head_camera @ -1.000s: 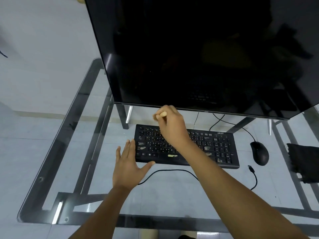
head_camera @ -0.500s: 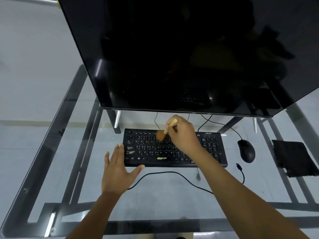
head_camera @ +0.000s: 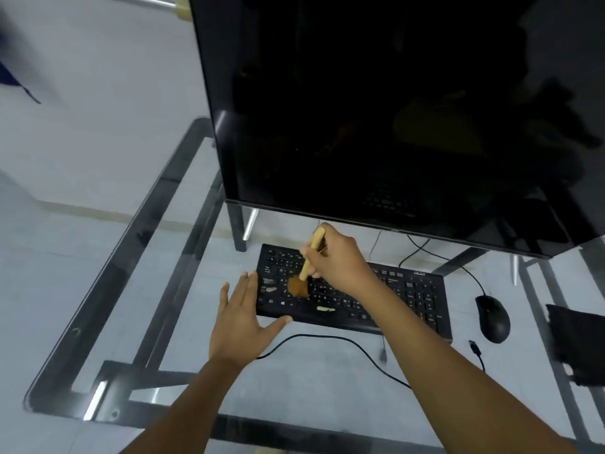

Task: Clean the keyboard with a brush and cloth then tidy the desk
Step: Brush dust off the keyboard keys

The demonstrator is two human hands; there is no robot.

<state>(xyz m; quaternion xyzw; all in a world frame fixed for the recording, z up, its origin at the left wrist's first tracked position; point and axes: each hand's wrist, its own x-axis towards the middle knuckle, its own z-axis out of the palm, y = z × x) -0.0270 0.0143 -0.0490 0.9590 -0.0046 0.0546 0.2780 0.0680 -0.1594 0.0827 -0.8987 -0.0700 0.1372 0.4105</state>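
Note:
A black keyboard (head_camera: 409, 296) lies on the glass desk (head_camera: 327, 381) under the monitor. Pale scraps of debris sit on its left keys and by the space bar. My right hand (head_camera: 340, 260) grips a wooden-handled brush (head_camera: 306, 267), whose brown bristles press on the left-middle keys. My left hand (head_camera: 242, 319) lies flat with fingers spread at the keyboard's left front corner, thumb touching its front edge. A black cloth (head_camera: 579, 342) lies folded at the desk's right edge.
A large dark monitor (head_camera: 393, 119) hangs over the back of the desk on metal legs. A black mouse (head_camera: 492, 317) sits right of the keyboard. A loose black cable (head_camera: 327, 339) and a USB plug (head_camera: 474, 347) lie in front.
My right hand has tilted the brush down and swept its bristles from the upper key rows to the left-middle keys. My left hand stays at the keyboard's corner. The camera has shifted.

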